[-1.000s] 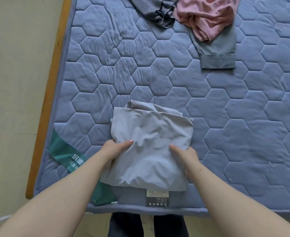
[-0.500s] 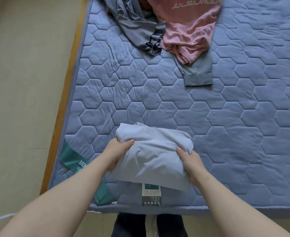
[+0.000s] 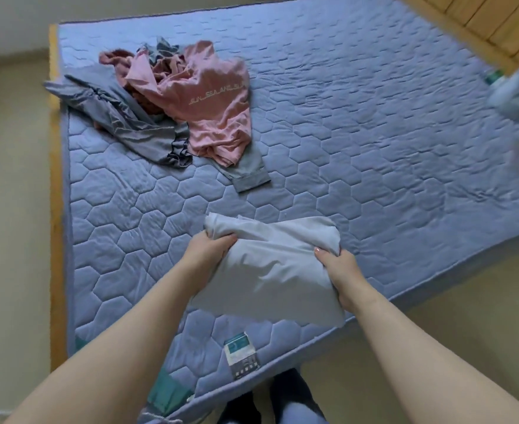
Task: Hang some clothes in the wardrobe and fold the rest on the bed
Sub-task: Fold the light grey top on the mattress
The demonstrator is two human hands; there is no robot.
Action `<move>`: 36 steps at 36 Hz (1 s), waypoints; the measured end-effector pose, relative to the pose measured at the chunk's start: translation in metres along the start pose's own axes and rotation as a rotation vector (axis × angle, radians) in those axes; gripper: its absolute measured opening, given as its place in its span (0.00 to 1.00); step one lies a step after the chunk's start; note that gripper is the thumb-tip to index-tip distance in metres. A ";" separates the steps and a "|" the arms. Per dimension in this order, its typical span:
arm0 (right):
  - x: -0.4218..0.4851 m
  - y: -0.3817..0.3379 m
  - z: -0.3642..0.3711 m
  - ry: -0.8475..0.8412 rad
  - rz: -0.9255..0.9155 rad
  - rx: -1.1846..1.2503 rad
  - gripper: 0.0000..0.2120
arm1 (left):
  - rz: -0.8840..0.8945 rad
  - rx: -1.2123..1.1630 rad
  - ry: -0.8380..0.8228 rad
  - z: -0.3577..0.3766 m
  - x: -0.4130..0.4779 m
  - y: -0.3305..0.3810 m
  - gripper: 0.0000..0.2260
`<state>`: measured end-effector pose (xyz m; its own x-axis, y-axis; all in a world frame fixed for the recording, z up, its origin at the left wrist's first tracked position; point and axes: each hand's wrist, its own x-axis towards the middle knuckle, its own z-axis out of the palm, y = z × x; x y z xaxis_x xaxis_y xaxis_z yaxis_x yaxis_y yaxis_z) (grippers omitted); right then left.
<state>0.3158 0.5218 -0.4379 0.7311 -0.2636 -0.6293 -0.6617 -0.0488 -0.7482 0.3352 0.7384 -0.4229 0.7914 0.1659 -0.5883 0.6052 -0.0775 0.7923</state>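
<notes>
Both hands are apart and clamped on the folded garment (image 3: 276,264), a pale grey bundle. The left hand (image 3: 210,250) grips its 9 o'clock edge. The right hand (image 3: 340,270) grips its 3 o'clock edge. Thumbs lie on top; the fingers pass underneath and are hidden. A grip on two opposite sides holds the layers together, so the bundle can be carried without opening.

The bundle is over the near corner of the bed (image 3: 374,148). It appears raised off the mattress, but the underside is not visible. The probable step is moving the finished fold to a set-down spot on the bed.

Surrounding items:
- At 11 o'clock from the bundle, well apart, is an unsorted heap. It includes a pink T-shirt (image 3: 215,99) with lettering and a grey dress (image 3: 120,117) touching its 9 o'clock side.
- A grey cuff (image 3: 249,175) protrudes from under the T-shirt at 5 o'clock.
- At 2 o'clock, on the far edge of the bed, is a pale object (image 3: 515,93), too blurred to identify.
- A sewn label (image 3: 241,353) is on the mattress at 6 o'clock.

Obstruction: the heap occupies the 11 o'clock sector, so a set-down there would land on loose clothes. The route toward 1 o'clock meets no clothing.
</notes>
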 end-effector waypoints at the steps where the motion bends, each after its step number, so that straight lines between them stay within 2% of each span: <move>1: -0.005 -0.004 -0.009 0.026 -0.002 0.003 0.13 | 0.020 0.008 -0.016 0.006 -0.006 0.010 0.04; 3: -0.013 -0.014 -0.029 0.059 -0.011 0.021 0.13 | 0.053 0.021 -0.051 0.017 -0.018 0.029 0.02; 7: -0.043 -0.037 -0.068 0.125 -0.058 0.073 0.03 | 0.128 0.044 -0.143 0.039 -0.046 0.066 0.03; 9: -0.057 -0.049 -0.087 0.161 -0.100 0.099 0.03 | 0.168 0.055 -0.183 0.051 -0.060 0.085 0.05; 11: -0.070 -0.059 -0.105 0.195 -0.142 0.130 0.03 | 0.198 0.039 -0.212 0.063 -0.071 0.101 0.03; 15: -0.089 -0.073 -0.141 0.277 -0.208 0.221 0.11 | 0.222 0.039 -0.279 0.091 -0.090 0.131 0.04; 17: -0.094 -0.078 -0.158 0.287 -0.228 0.273 0.09 | 0.226 0.053 -0.310 0.106 -0.096 0.143 0.04; 21: -0.094 -0.087 -0.197 0.315 -0.266 0.352 0.06 | 0.202 0.098 -0.351 0.143 -0.099 0.165 0.14; 24: -0.089 -0.094 -0.231 0.355 -0.279 0.371 0.01 | 0.213 0.126 -0.398 0.183 -0.098 0.182 0.14; 28: -0.077 -0.106 -0.288 0.400 -0.287 0.416 0.05 | 0.216 0.146 -0.457 0.245 -0.097 0.207 0.20; 33: -0.057 -0.123 -0.380 0.446 -0.326 0.487 0.03 | 0.290 0.179 -0.516 0.346 -0.109 0.243 0.14; 36: -0.045 -0.126 -0.435 0.514 -0.320 0.500 0.04 | 0.331 0.198 -0.535 0.407 -0.119 0.261 0.15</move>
<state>0.2941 0.1207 -0.2242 0.6241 -0.7287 -0.2820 -0.1892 0.2093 -0.9594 0.4343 0.2982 -0.2117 0.8407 -0.4056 -0.3588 0.2868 -0.2287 0.9303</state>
